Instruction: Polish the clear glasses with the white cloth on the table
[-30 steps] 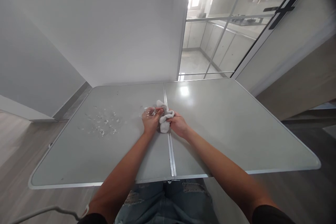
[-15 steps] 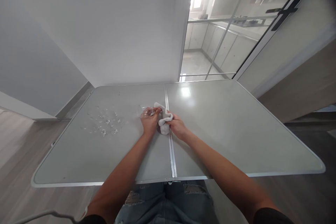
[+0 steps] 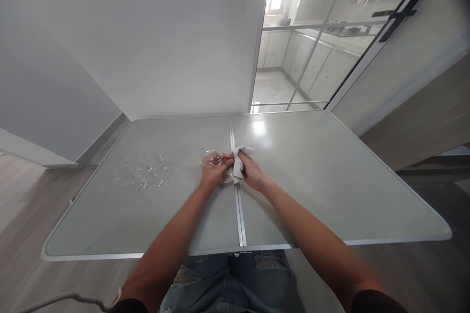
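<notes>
A clear, see-through object with a rounded end [image 3: 215, 157] is held in my left hand [image 3: 213, 172], its fingers closed around it. Its exact kind is hard to make out. White cloth [image 3: 238, 172] is bunched in my right hand [image 3: 251, 171], pressed between thumb and fingers. The cloth meets the fingertips of my left hand above the metal seam of the table, and the part of the clear object there is hidden. To the left, several small clear pieces [image 3: 145, 171] lie in a loose pile on the tabletop.
The pale folding table [image 3: 330, 181] has a metal seam [image 3: 240, 220] down its middle and a metal rim. A white wall [image 3: 165, 34] stands behind it. A glass-paned door [image 3: 312, 58] with a black handle [image 3: 400, 17] is at the back right. A pale cable [image 3: 66, 297] hangs at lower left.
The white cloth has shifted and now opens up and to the right in my right hand. My left hand has moved slightly right, and more of the clear object's rounded end shows.
</notes>
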{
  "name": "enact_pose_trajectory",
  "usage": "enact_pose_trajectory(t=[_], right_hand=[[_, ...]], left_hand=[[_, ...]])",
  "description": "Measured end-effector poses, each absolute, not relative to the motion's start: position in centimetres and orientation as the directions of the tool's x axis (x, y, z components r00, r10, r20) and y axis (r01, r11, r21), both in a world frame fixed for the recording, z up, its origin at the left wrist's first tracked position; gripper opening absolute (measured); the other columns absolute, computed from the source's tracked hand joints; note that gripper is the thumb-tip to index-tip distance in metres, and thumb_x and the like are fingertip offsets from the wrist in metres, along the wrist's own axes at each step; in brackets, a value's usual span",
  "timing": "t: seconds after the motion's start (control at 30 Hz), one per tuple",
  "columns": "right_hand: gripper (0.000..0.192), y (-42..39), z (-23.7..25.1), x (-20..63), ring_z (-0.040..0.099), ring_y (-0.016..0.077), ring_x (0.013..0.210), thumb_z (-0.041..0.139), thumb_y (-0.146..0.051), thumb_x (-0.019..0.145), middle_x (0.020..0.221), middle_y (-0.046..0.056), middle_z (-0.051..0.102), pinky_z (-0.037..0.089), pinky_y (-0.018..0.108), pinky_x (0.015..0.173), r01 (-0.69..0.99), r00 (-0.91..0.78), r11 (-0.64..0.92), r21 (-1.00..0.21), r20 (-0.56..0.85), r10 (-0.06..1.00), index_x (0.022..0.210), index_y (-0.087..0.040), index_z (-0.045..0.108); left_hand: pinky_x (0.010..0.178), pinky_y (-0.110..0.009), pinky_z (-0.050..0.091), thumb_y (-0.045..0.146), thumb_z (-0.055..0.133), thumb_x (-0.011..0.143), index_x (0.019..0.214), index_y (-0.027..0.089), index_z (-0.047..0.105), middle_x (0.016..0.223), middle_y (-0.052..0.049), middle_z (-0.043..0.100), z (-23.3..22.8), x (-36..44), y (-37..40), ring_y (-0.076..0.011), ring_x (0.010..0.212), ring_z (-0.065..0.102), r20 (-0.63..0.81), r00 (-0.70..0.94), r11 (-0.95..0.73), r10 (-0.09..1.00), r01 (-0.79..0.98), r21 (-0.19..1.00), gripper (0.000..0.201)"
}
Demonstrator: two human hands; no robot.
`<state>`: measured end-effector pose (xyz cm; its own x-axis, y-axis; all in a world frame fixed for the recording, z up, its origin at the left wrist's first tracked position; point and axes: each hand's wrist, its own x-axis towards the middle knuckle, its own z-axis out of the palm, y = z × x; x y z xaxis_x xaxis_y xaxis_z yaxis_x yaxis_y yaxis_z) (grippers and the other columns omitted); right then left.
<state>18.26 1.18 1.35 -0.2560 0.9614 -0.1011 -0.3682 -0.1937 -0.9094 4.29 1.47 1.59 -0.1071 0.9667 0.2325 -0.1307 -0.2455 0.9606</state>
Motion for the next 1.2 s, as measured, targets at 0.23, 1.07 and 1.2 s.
enact_pose_trajectory(t=[0.23,1.07,1.2], right_hand=[[0.03,0.6,2.1,19.1,0.052,0.0235,0.116,0.057,-0.035,0.092,0.121,0.01,0.053,0.043,0.041,0.106,-0.001,-0.212,0.492,-0.87,0.481,0.851,0.121,-0.026,0.056],[0.04,1.5,4.5,21.8,0.049,0.0277,0.135,0.061,-0.044,0.09,0.138,0.006,0.061,0.036,0.046,0.116,-0.032,-0.111,0.412,-0.911,0.412,0.904,0.125,-0.027,0.067],[0.047,1.2,5.8,23.0,0.046,0.0291,0.137,0.064,-0.035,0.086,0.143,0.005,0.057,0.033,0.049,0.117,0.108,-0.317,0.57,-0.815,0.515,0.796,0.132,-0.031,0.064]], left_hand=[[0.064,-0.025,0.052,0.036,0.091,0.058,0.076,0.018,0.065,0.073,-0.001,0.068,1.2,4.8,2.0,-0.0125,0.067,0.064,0.164,-0.162,-0.21,0.973,-0.327,0.921,0.037],[0.056,-0.026,0.033,0.042,0.058,0.09,0.075,0.023,0.067,0.062,0.0,0.062,0.9,3.4,1.7,-0.0157,0.055,0.051,0.357,0.202,-0.41,0.912,0.484,0.773,0.026],[0.053,-0.027,0.031,0.041,0.06,0.089,0.071,0.024,0.064,0.057,0.0,0.058,1.2,3.0,1.6,-0.0166,0.05,0.049,0.375,0.266,-0.46,0.888,0.542,0.703,0.025]])
